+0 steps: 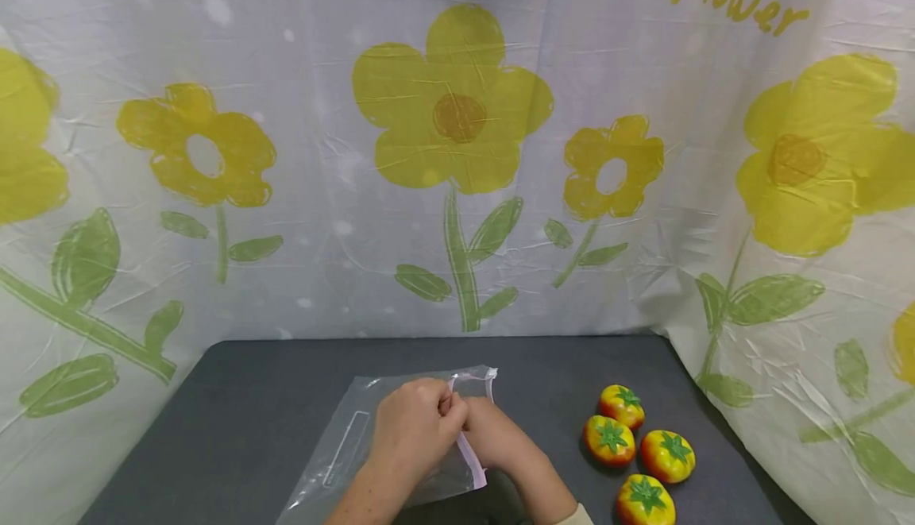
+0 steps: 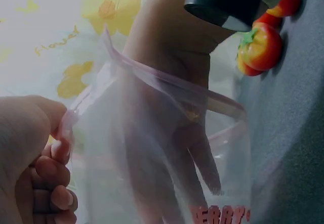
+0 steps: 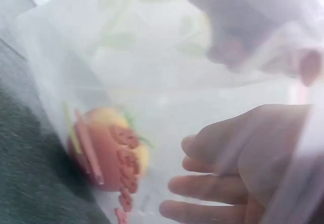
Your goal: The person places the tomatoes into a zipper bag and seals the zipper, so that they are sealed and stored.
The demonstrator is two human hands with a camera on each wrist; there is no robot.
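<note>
A clear plastic zip bag point(image 1: 350, 422) with a pinkish rim lies over the dark tabletop in front of me. My left hand point(image 1: 418, 426) pinches the rim between thumb and curled fingers, holding the mouth apart. Through that mouth reaches my right hand point(image 1: 493, 434); in the left wrist view its straight, spread fingers point(image 2: 147, 183) show through the film. Red lettering point(image 2: 220, 215) is printed on the bag. In the right wrist view, one red-and-yellow toy tomato point(image 3: 101, 145) shows through the film behind the print, apart from the right fingers point(image 3: 207, 186).
Several red-and-yellow toy tomatoes point(image 1: 668, 456) with green tops stand grouped on the dark table point(image 1: 236, 422), right of the hands. A whitish sheet point(image 1: 329, 271) painted with yellow flowers hangs behind the table and along both sides.
</note>
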